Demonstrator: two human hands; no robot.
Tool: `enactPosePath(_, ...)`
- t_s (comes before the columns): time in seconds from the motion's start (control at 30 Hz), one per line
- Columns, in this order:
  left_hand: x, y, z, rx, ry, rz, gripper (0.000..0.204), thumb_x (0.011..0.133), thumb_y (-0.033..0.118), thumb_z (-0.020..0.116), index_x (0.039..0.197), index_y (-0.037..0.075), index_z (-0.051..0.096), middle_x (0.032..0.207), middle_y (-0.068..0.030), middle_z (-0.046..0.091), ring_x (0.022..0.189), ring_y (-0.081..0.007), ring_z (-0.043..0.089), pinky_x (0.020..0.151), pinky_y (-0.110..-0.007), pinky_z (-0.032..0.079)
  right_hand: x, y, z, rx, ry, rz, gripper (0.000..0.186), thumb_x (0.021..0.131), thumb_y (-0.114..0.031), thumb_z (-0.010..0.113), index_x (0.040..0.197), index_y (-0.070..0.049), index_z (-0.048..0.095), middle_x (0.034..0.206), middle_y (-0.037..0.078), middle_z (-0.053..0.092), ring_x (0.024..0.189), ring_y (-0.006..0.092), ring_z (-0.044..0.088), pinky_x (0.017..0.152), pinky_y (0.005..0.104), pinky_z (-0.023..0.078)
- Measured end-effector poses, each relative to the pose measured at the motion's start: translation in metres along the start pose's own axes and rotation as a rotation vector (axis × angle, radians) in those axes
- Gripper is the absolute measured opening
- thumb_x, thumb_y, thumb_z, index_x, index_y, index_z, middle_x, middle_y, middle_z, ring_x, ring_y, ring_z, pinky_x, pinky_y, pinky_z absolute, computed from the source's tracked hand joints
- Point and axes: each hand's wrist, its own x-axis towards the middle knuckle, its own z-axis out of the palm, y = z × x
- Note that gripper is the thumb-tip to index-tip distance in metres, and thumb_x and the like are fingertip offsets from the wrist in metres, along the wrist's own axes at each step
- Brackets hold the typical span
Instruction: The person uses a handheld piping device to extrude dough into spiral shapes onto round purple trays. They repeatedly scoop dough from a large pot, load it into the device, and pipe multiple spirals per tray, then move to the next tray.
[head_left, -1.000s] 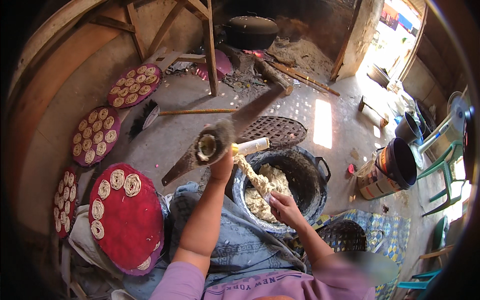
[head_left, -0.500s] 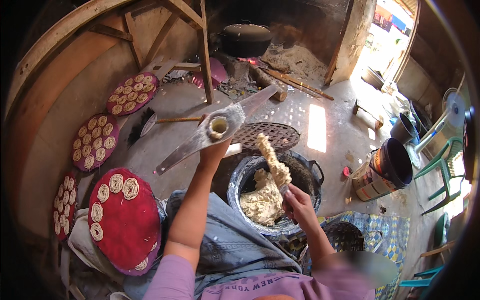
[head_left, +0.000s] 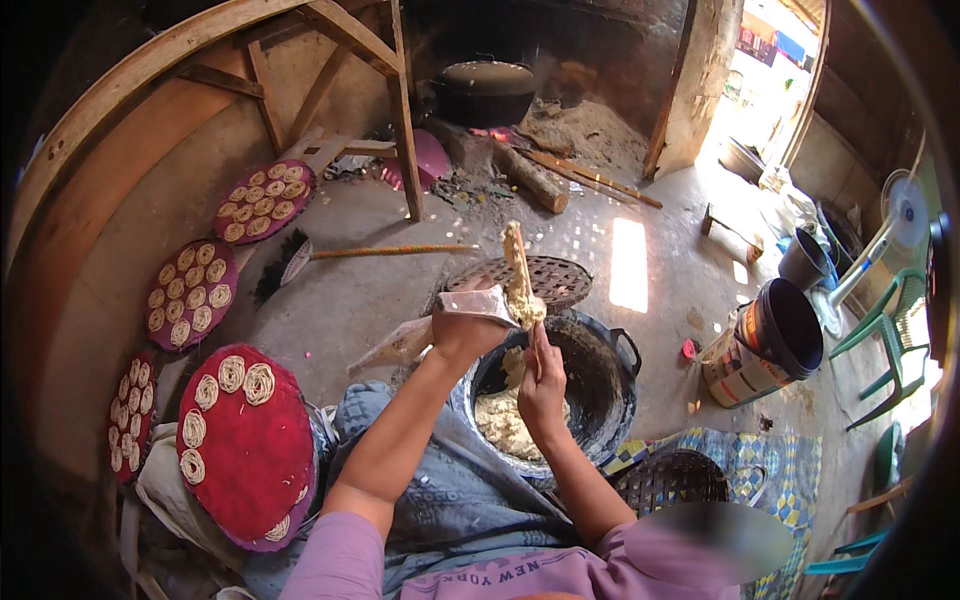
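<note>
My left hand (head_left: 460, 330) is closed on a pale, long-bladed metal press (head_left: 390, 345), now tilted. My right hand (head_left: 542, 385) grips a dough-coated stick (head_left: 516, 260), held upright beside the press, with a lump of dough near my fingers. Below my hands sits a large black pot (head_left: 620, 400) holding pale dough (head_left: 500, 425). A round woven lid (head_left: 560, 280) lies on the floor behind the pot. At my left is a red round tray (head_left: 240, 450) with several coiled strand nests around its edge.
Several trays of coiled nests (head_left: 190, 300) line the left side beside a wooden frame (head_left: 405, 150). A brush (head_left: 380, 250) and logs (head_left: 530, 175) lie before a black cooking pot (head_left: 482, 95). Buckets (head_left: 760, 350), green chairs (head_left: 885, 350) and a fan (head_left: 905, 210) stand right. A basket (head_left: 670, 480) rests on a mat.
My left hand has turned and tilted the press, so its round opening no longer shows. My right hand has risen and moved left, bringing the dough-coated stick against the press.
</note>
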Motion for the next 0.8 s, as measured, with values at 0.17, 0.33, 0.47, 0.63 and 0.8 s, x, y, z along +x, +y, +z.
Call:
enactPosePath(0.17, -0.006, -0.01, 0.012, 0.091, -0.1, -0.111, 0.029, 0.078, 0.039, 0.067, 0.085, 0.011, 0.066, 0.09, -0.0095, 0.068, 0.078, -0.0305, 0.068, 0.065, -0.043, 0.055, -0.03, 0.017, -0.003, -0.007, -0.082, 0.065, 0.043, 0.097, -0.005, 0.047, 0.141, -0.004, 0.043, 0.1, 0.025, 0.06, 0.088, 0.0322, 0.06, 0.081, 0.0365, 0.048)
enactPosePath(0.33, -0.003, -0.033, 0.003, 0.123, 0.044, 0.064, 0.016, 0.077, 0.027, 0.064, 0.08, 0.011, 0.063, 0.084, -0.0077, 0.064, 0.083, -0.028, 0.065, 0.068, -0.04, 0.053, -0.038, -0.008, -0.038, 0.416, -0.386, 0.715, 0.035, 0.101, -0.019, 0.048, 0.134, -0.007, 0.051, 0.07, -0.002, 0.048, 0.054, 0.0065, 0.044, 0.046, 0.0229, 0.036)
enactPosePath(0.47, -0.005, -0.039, 0.0, 0.068, -0.002, 0.18, 0.014, 0.076, 0.021, 0.063, 0.084, 0.012, 0.056, 0.076, -0.0051, 0.057, 0.073, -0.0251, 0.062, 0.064, -0.038, 0.051, 0.052, -0.025, -0.138, -0.024, -0.828, 0.785, 0.034, 0.1, -0.036, 0.05, 0.12, -0.012, 0.062, 0.066, -0.002, 0.051, 0.054, 0.0078, 0.047, 0.048, 0.0265, 0.041)
enactPosePath(0.63, -0.016, -0.003, 0.01, 0.051, -0.088, 0.286, 0.024, 0.07, 0.027, 0.067, 0.079, 0.012, 0.051, 0.072, -0.007, 0.054, 0.067, -0.0273, 0.061, 0.057, -0.038, 0.049, 0.082, -0.043, -0.138, -1.008, -0.775, -0.238, 0.027, 0.094, -0.018, 0.053, 0.118, -0.02, 0.064, 0.07, 0.007, 0.062, 0.059, 0.0181, 0.062, 0.054, 0.0326, 0.049)
enactPosePath(0.8, -0.018, -0.001, 0.004, -0.053, -0.092, 0.3, 0.022, 0.069, 0.029, 0.07, 0.074, 0.014, 0.054, 0.073, -0.0061, 0.055, 0.068, -0.0266, 0.06, 0.06, -0.038, 0.05, 0.052, -0.079, -0.122, -1.168, -0.676, -0.566, 0.039, 0.09, -0.011, 0.051, 0.126, -0.023, 0.057, 0.065, 0.004, 0.053, 0.052, 0.0182, 0.057, 0.048, 0.0343, 0.047)
